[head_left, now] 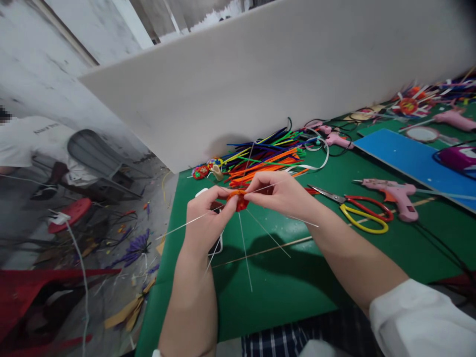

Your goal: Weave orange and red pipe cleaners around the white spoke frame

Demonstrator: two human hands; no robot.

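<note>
Between my two hands, above the green table, is a small orange-red woven piece (242, 203) with several thin pale wires spreading out from it. My left hand (210, 215) pinches its left side between thumb and fingers. On the other side my right hand (277, 191) has its thumb and fingertips closed at the piece's upper right edge. Whether they grip the orange strip or a wire there cannot be made out. A white-edged phone (219, 244) lies partly hidden behind my left hand.
Colourful pipe cleaners (267, 153) are heaped behind my hands. Scissors (357, 210) with red and yellow handles lie right, beside a pink glue gun (397, 193) and a blue board (412, 153). A white partition (260, 94) borders the table. Left, a person (44, 144) sits.
</note>
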